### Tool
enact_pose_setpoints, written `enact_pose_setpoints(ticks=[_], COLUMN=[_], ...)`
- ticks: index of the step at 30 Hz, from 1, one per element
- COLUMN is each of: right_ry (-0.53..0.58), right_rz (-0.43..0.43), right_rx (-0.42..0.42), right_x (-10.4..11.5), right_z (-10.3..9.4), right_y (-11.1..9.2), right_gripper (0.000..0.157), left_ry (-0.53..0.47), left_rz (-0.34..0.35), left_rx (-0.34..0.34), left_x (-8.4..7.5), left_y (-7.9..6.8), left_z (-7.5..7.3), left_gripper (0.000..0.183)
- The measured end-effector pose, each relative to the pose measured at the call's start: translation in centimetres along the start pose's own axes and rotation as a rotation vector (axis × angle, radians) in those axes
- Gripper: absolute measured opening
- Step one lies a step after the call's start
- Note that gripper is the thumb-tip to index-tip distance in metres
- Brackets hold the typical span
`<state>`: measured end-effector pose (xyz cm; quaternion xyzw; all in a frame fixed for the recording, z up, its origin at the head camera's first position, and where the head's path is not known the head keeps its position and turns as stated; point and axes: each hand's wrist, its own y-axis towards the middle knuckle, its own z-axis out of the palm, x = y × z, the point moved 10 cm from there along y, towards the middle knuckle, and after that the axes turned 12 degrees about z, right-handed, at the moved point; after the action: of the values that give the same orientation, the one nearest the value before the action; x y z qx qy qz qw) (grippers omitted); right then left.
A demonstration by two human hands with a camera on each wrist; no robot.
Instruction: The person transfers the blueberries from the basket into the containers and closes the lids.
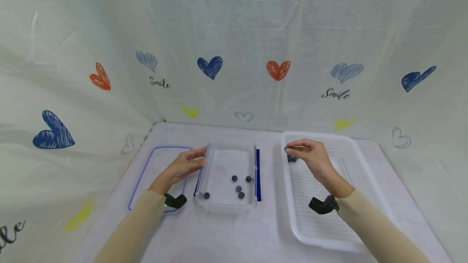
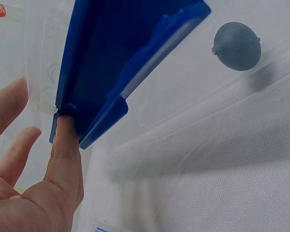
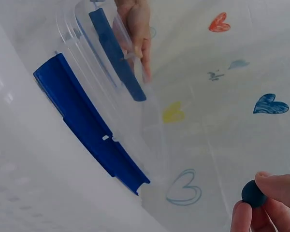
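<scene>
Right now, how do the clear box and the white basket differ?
The clear box is see-through, while the white basket is opaque. The box has blue side clips; the basket shows none. The basket's floor is perforated; the box's is plain. The basket looks larger than the box. Both stand uncovered and contain dark balls.

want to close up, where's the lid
In the head view, the blue-rimmed lid lies left of the clear box, partly hidden by the left hand.
</scene>
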<state>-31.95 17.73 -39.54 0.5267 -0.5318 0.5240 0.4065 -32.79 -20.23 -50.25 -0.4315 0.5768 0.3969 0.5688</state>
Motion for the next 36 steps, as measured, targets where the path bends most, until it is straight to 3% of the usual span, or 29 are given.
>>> enact_pose_setpoints(ticks=[36], right_ry=[0.011], right_rz=[-0.007], right_rx=[0.251], right_x=[0.4], right_z=[10.3], right_y=[-0.7], right_gripper=[0.031], left_ry=[-0.013], left_rz=[0.021], left_rx=[0.0], left_x=[0.2], left_y=[0.2], left_z=[0.0], left_gripper=[0.065])
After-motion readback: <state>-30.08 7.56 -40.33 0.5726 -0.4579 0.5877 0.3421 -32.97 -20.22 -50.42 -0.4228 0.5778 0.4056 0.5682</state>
